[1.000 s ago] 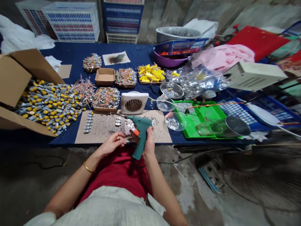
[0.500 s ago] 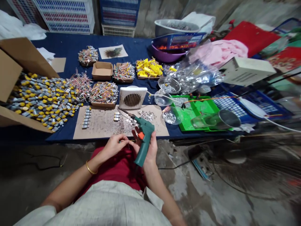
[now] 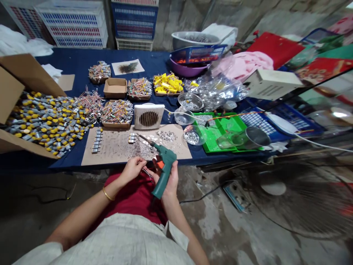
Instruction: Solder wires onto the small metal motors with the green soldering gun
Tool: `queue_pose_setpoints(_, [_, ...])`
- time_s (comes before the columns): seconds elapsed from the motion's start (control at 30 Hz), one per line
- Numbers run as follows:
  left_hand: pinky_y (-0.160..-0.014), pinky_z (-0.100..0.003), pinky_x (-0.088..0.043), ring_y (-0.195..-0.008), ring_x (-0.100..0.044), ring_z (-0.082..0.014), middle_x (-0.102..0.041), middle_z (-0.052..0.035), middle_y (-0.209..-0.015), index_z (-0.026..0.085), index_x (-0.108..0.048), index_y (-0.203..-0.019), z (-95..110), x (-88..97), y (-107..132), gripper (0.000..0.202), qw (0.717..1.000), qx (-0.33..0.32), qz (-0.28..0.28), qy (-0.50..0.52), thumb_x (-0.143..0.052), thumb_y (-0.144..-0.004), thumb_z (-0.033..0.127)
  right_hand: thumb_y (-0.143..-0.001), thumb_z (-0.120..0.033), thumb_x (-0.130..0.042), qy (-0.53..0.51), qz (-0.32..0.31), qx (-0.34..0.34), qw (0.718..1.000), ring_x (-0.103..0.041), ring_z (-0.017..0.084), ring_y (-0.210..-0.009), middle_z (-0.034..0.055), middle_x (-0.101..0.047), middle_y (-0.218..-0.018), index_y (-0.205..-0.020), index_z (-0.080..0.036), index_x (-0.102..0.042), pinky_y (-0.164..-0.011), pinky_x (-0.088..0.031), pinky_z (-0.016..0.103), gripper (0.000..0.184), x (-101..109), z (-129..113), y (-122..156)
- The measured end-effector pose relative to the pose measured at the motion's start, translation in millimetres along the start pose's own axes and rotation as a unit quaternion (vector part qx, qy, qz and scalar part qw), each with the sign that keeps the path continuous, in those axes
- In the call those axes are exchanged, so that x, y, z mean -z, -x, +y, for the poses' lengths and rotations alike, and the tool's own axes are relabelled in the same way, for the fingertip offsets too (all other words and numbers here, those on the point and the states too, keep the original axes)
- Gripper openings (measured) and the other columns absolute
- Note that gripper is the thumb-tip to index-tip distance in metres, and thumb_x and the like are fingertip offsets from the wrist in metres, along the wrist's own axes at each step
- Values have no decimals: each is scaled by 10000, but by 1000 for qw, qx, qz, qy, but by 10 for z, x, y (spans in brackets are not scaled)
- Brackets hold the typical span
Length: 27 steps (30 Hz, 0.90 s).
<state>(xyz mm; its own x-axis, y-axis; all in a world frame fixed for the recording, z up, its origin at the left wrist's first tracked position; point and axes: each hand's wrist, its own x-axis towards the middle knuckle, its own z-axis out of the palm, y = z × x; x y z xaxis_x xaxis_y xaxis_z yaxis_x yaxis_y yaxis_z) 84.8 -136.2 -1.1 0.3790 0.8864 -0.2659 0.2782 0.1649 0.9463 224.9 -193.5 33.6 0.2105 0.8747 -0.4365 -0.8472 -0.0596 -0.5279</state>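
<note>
The right hand (image 3: 170, 183) grips a green plastic soldering gun (image 3: 164, 166) tightly, while the left hand (image 3: 132, 169) is closed on thin coloured wires (image 3: 147, 174). A short row of silver motors (image 3: 96, 141) lies on the brown card sheet (image 3: 116, 156), with a large heap of yellow-capped motors (image 3: 46, 121) to the left.

Teal plastic soldering gun (image 3: 165, 170) with orange trigger (image 3: 159, 165). Beneath it, tan kraft-paper mat (image 3: 113, 154), dark-flecked. Right of it, bright-green lattice-patterned plastic tray (image 3: 212, 138). Beyond it, navy-blue tablecloth (image 3: 79, 66).

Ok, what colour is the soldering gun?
The soldering gun is teal green; the head view shows it best.
</note>
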Motion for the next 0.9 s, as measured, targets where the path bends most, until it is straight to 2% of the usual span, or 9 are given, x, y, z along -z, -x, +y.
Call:
queue_pose_setpoints(0.07, [-616, -250, -433, -601, -574, -140, -650, -28, -682, 147, -590, -822, -3, 3, -69, 216, 999, -15, -5, -41, -499, -862, 339, -763, -695, -579, 49, 34, 58, 997, -694, 215, -876, 19, -733, -919, -977, -242, -664, -780, -578, 415, 507, 79, -80, -4])
queue_pose_setpoints(0.17, [-640, -245, -414, -633, -558, -139, -622, -14, -667, 162, -570, -770, 35, 74, -208, 164, 991, -44, -23, -126, -487, -854, 275, -734, -695, -607, 142, 100, 141, 975, -702, 206, -718, 38, -734, -828, -951, -194, -667, -653, -591, 343, 548, 254, -344, 76])
queue_pose_setpoints(0.23, [-637, -242, -403, -651, -554, -143, -617, -15, -677, 164, -570, -763, 74, 118, -311, 149, 984, -53, -45, -166, -484, -846, 252, -734, -726, -578, 230, 132, 148, 953, -669, 205, -562, 55, -706, -663, -869, -156, -675, -487, -551, 298, 593, 384, -562, 199])
queue_pose_setpoints(0.3, [-626, -241, -392, -654, -554, -144, -620, -19, -691, 163, -578, -771, 112, 128, -401, 142, 977, -57, -63, -194, -483, -839, 243, -731, -750, -556, 329, 174, 130, 919, -585, 189, -400, 43, -628, -489, -758, -146, -666, -335, -450, 264, 615, 490, -739, 351])
queue_pose_setpoints(0.4, [-627, -242, -389, -657, -562, -149, -639, -26, -705, 160, -599, -766, 160, 94, -492, 164, 971, -53, -71, -223, -501, -834, 272, -700, -755, -586, 439, 205, 112, 867, -510, 173, -314, 39, -583, -420, -652, -165, -627, -296, -409, 271, 594, 567, -852, 537])
queue_pose_setpoints(0.5, [-647, -249, -400, -672, -578, -159, -660, -37, -710, 159, -618, -741, 209, 69, -541, 210, 967, -46, -74, -238, -521, -833, 321, -735, -750, -547, 534, 174, 140, 815, -515, 170, -330, 56, -583, -421, -549, -178, -597, -330, -419, 275, 604, 551, -844, 599])
queue_pose_setpoints(0.7, [-677, -269, -411, -702, -604, -185, -681, -59, -723, 166, -639, -723, 263, 63, -597, 227, 955, -56, -86, -277, -510, -838, 313, -865, -649, -444, 689, 98, 232, 680, -547, 164, -399, 58, -574, -408, -446, -209, -581, -444, -422, 268, 623, 435, -906, 534])
queue_pose_setpoints(0.8, [-691, -273, -416, -717, -611, -193, -683, -59, -730, 174, -648, -743, 228, 37, -603, 229, 952, -54, -85, -288, -506, -846, 321, -893, -612, -423, 727, 77, 253, 634, -549, 166, -415, 48, -563, -395, -437, -226, -578, -511, -433, 281, 617, 401, -938, 534])
queue_pose_setpoints(0.9, [-699, -270, -421, -732, -615, -199, -685, -63, -744, 179, -660, -770, 181, 12, -607, 237, 949, -51, -84, -299, -504, -855, 336, -913, -591, -400, 746, 61, 264, 609, -552, 166, -428, 45, -565, -403, -429, -232, -573, -551, -432, 289, 627, 388, -925, 548])
